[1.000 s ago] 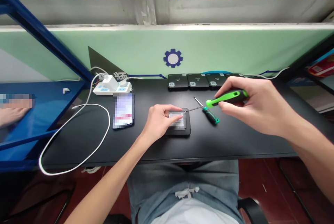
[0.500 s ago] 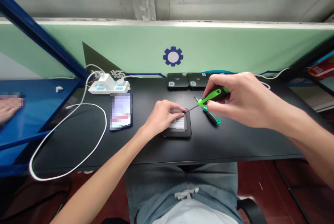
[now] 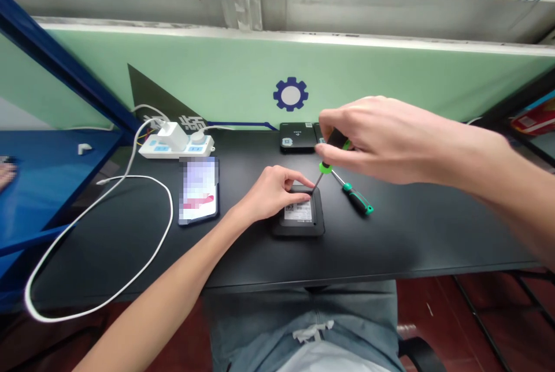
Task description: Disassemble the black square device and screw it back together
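A flat black rectangular device [image 3: 318, 218] with a white printed label [image 3: 299, 210] lies on the desk in front of me. My left hand [image 3: 277, 191] rests over its far left part, gripping it, with thumb and index finger closing around the tip of a screwdriver. My right hand [image 3: 368, 137] is wrapped round the green-and-black handle of that screwdriver [image 3: 325, 168], held steeply with its tip at the device's far right corner. Whether a screw sits under the tip is hidden by my fingers. A second screwdriver [image 3: 358, 199], black and teal, lies just right of the device.
A phone [image 3: 199, 190] lies left of my left hand. Behind it, a white power strip [image 3: 151, 147] feeds a looped white cable [image 3: 167, 227]. Black boxes [image 3: 298, 136] stand along the green partition [image 3: 208, 77]. At far left, another person's hand [image 3: 6, 174] shows over a blue table [image 3: 39, 187].
My right hand has risen and shifted left, tilting the screwdriver from a low slant to nearly upright. My left hand stays on the device. The other person's hand has moved further out of view.
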{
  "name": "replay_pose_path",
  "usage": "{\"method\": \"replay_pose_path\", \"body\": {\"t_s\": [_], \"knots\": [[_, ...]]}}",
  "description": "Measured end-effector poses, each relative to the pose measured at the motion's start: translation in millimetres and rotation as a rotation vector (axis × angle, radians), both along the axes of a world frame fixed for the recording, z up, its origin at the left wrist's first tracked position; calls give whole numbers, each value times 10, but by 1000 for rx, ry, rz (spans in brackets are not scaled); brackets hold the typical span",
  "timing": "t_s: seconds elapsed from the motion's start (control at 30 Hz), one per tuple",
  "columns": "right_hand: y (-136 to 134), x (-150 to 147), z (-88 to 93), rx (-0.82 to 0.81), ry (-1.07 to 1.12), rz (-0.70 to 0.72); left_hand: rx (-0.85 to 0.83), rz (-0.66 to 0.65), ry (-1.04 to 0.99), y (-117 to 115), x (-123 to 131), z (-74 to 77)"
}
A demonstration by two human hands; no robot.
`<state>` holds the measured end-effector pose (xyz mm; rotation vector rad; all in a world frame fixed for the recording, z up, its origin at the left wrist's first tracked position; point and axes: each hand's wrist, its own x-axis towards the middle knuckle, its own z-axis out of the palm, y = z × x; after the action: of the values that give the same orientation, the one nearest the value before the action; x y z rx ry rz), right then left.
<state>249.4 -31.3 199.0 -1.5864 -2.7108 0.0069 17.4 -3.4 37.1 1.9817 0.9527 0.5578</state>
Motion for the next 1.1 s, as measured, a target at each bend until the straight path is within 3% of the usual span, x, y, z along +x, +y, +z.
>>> {"method": "replay_pose_path", "body": {"t_s": [0.1,0.23,0.43,0.77,0.9,1.1], "knots": [[27,-35,25,-103,85,57,54,19,24,-37,-29,-17],[-5,-53,17,-64,125,-2,114,52,106,-59,-54,7],[-83,-62,21,-88,111,26,165,66,207,-49,-84,23],[-81,-13,25,-52,64,16,131,103,206,-2,-102,-11],[-86,-29,51,-116,71,79,115,104,200,-10,-106,10],[-45,-19,44,-26,21,81,99,108,185,-1,-107,0]]}}
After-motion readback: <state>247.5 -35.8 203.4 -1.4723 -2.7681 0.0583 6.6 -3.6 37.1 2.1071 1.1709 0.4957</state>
